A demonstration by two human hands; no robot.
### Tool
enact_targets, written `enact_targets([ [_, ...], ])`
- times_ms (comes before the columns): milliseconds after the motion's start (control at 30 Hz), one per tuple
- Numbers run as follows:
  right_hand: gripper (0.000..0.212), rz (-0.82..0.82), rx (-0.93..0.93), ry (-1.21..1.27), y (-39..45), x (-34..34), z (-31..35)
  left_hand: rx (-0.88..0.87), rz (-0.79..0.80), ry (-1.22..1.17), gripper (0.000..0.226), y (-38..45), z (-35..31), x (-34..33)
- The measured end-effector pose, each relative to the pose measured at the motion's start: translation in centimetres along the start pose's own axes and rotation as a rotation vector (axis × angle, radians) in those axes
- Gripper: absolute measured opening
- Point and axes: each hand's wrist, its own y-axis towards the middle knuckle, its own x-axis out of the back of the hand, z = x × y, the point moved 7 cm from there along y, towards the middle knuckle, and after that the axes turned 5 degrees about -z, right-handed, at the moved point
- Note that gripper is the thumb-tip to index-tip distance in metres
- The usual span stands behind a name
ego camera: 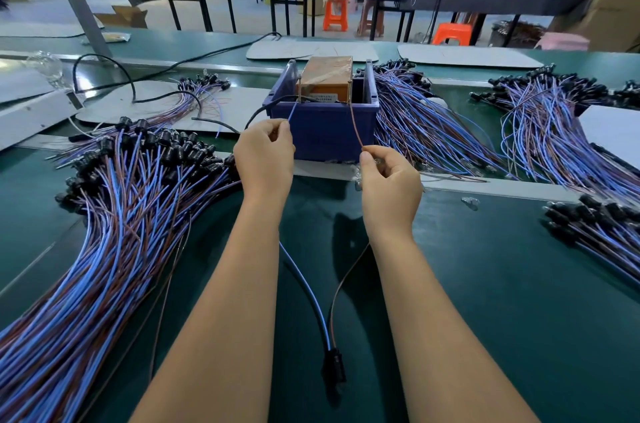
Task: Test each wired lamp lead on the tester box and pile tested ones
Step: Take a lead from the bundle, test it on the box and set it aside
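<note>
An orange tester box [327, 76] sits inside a blue plastic crate [323, 132] on the green table. My left hand [265, 159] pinches the blue wire [292, 113] of one lamp lead, its tip raised to the box's left contact. The lead's brown wire [356, 126] is pinched in my right hand [389, 185] and runs up to the right contact. Both wires loop down between my forearms to the lead's black lamp socket [334, 367], which hangs near the table's front.
A large pile of leads [114, 215] spreads at the left. More piles lie right of the crate [426, 132] and at the far right [561, 125]. A black cable [156, 76] runs behind. Small clear bulbs [470, 203] lie by the table seam.
</note>
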Motion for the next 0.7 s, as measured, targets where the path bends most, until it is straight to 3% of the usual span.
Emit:
enact_targets([
  [700,0.013,-0.001,-0.01,0.02,0.05,-0.08,0.09,-0.09,0.09,-0.006,0.02,0.27,-0.5,-0.95],
])
